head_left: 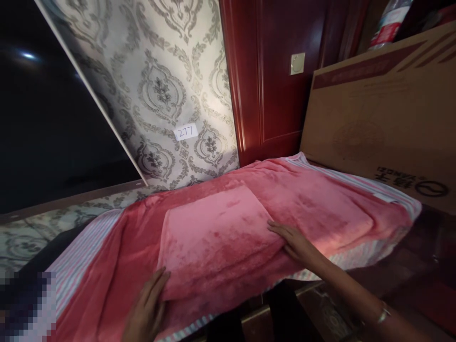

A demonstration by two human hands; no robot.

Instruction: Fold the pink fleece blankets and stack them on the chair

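A pink plush blanket [320, 199] with a striped border is spread over a low surface. On its middle lies a lighter pink rectangle of plush cloth [217, 223], fairly flat; I cannot tell whether it is a separate piece. My left hand [147, 304] rests at the rectangle's lower left edge, fingers stretched out and close together. At the right edge lies my right hand [290, 240], its fingers extended flat against the cloth. Neither hand grips anything that I can see.
Behind the blanket stand a patterned wall with a paper label [185, 132] reading 277 and a dark red wood panel [281, 104]. A large cardboard box [377, 118] leans at the right, near a bottle [391, 23]. A black screen [57, 123] fills the left.
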